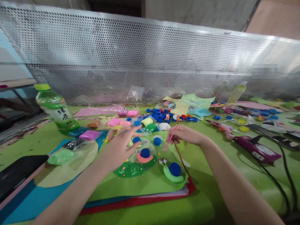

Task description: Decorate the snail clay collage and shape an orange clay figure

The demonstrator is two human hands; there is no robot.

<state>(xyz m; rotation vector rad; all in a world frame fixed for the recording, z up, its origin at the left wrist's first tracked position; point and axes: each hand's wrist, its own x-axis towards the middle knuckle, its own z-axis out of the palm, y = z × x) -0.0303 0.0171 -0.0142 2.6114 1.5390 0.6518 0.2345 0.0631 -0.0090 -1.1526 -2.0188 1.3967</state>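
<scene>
On the green sheet (145, 188), the snail picture looks well advanced: a green snail (167, 172) with eyes and a blue shell lies by the near right corner, and a pink snail (141, 158) sits around the middle. A blue cap (157, 141) toward the far edge shows no clear body, so that part probably remains. The right hand (182, 135) has its fingers pinched on a pink tool (172, 137); whether its tip touches the sheet cannot be told. The left hand (123, 146), fingers spread and seemingly empty, partly hides a yellowish snail (136, 140).
</scene>
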